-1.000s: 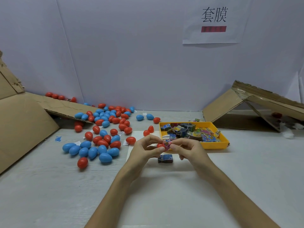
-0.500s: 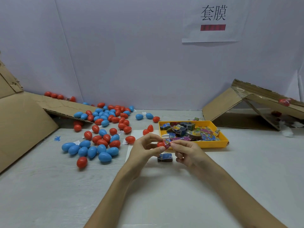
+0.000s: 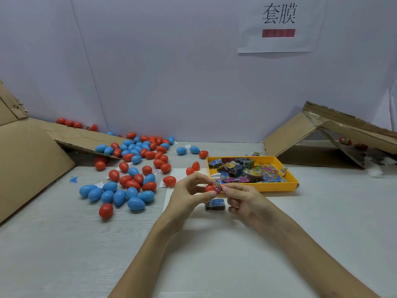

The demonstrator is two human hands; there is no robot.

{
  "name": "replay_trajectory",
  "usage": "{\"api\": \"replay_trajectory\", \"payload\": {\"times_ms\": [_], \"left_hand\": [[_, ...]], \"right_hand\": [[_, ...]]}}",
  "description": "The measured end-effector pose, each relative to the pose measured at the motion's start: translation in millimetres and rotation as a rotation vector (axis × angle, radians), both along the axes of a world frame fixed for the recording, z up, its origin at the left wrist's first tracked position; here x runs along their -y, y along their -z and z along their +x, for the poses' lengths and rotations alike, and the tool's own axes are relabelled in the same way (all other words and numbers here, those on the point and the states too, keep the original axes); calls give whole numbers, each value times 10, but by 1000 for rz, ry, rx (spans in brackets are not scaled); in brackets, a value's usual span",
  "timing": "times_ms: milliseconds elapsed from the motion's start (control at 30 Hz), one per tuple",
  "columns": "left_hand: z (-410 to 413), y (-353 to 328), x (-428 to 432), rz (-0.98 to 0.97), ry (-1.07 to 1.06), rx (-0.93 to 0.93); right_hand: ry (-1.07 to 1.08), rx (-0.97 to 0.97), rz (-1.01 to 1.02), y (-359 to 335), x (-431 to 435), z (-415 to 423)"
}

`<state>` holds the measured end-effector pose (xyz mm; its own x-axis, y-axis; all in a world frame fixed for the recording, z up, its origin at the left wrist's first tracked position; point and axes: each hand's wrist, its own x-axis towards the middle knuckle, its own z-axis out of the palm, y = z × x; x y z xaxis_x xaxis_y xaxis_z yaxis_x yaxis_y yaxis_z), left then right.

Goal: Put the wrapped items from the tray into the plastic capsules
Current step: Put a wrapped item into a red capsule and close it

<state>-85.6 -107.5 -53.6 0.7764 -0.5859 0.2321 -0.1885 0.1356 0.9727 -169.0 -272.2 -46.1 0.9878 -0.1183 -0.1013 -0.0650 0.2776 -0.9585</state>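
My left hand (image 3: 189,193) pinches a red capsule half (image 3: 210,187) between thumb and fingers, just in front of the yellow tray (image 3: 277,187). My right hand (image 3: 242,197) pinches a small purple wrapped item (image 3: 218,186) at the capsule's mouth. The tray holds several colourful wrapped items (image 3: 247,172). A dark blue wrapped block (image 3: 214,204) lies on the table below my hands.
Many red and blue egg-shaped capsules (image 3: 131,168) are scattered at the left. Cardboard flaps (image 3: 28,160) rise at the far left, and a cardboard ramp (image 3: 330,134) stands at the back right. A white sheet (image 3: 174,179) lies under my hands.
My hands stay together at the same spot; the right hand's fingers have shifted slightly, working the wrapped item against the red capsule half.
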Motion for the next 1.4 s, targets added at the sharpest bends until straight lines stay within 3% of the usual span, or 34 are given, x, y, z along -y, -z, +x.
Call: {"api": "replay_trajectory", "payload": {"times_ms": [300,533,700,933,1067,1400], "left_hand": [[-12,1,11,30,-18,12],[-51,-3,18,21,-30,-16],[-67,-22,14,-7,-36,-39],[-58,-106,-24,-308,130,-402],[-91,-133,-25,-223,158,-410],[-87,-120,-3,-249,114,-564]], "right_hand": [[112,55,-179,4,-22,2],[253,262,-547,24,-66,2],[358,346,-612,63,-105,-1],[382,505,-639,106,-193,-24],[421,599,-692,99,-255,-63],[594,713,-943,148,-242,-49]]}}
